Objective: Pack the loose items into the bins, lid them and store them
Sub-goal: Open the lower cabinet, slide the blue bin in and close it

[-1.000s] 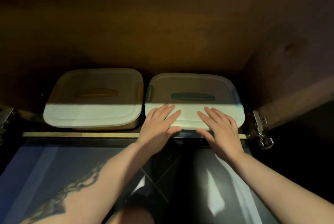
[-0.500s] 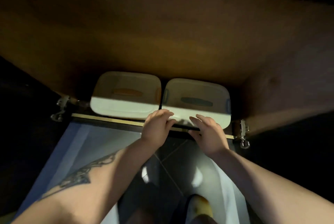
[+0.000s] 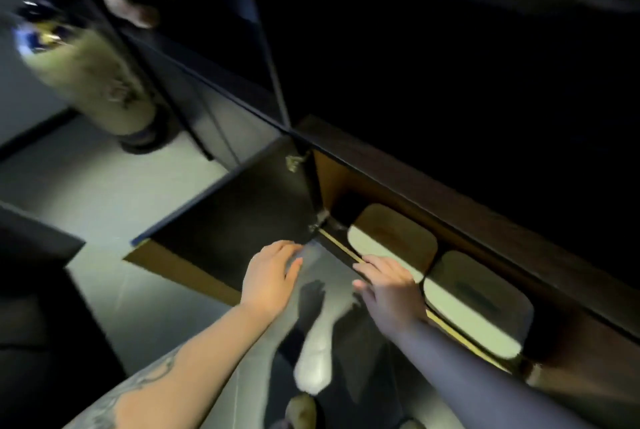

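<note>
- Two lidded bins sit side by side inside the low cupboard [image 3: 346,182], near its front edge: the left bin [image 3: 393,241] and the right bin [image 3: 474,304], lids on
- Left hand [image 3: 268,276] hangs over the floor [image 3: 104,193] beside the open cupboard door [image 3: 235,220], its grip loose, fingers straight, holding nothing
- Right hand [image 3: 389,284] rests at the cupboard's front edge, just beside the bins, fingers relaxed and empty

Both bare arms reach forward. The left hand [image 3: 268,278] is flat with fingers straight and close together. The right hand [image 3: 389,284] has loose, spread fingers. The left forearm has a dark tattoo.
</note>
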Demonstrator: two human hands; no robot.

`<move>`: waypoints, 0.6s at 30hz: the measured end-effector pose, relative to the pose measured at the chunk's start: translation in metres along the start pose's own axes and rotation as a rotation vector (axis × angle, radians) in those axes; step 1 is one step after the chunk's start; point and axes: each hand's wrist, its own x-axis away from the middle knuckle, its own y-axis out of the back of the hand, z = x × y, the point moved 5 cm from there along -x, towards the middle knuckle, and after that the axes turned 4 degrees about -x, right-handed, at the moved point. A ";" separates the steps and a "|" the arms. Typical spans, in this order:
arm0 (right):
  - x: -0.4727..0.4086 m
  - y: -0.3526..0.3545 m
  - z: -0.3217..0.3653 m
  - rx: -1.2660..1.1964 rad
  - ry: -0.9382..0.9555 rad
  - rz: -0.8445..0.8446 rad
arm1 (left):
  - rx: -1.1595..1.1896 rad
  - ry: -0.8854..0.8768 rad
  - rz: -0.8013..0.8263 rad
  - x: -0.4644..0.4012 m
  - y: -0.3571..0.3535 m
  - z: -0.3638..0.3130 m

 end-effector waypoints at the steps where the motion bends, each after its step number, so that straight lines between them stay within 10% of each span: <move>1: -0.016 -0.001 0.026 0.009 0.057 0.033 | -0.009 0.050 -0.050 0.003 0.023 0.018; 12: -0.152 -0.101 0.254 0.006 0.289 0.195 | 0.252 0.667 -0.176 0.029 0.117 0.256; 18: -0.206 -0.196 0.321 0.160 0.234 0.402 | 0.527 0.576 0.028 0.008 0.090 0.324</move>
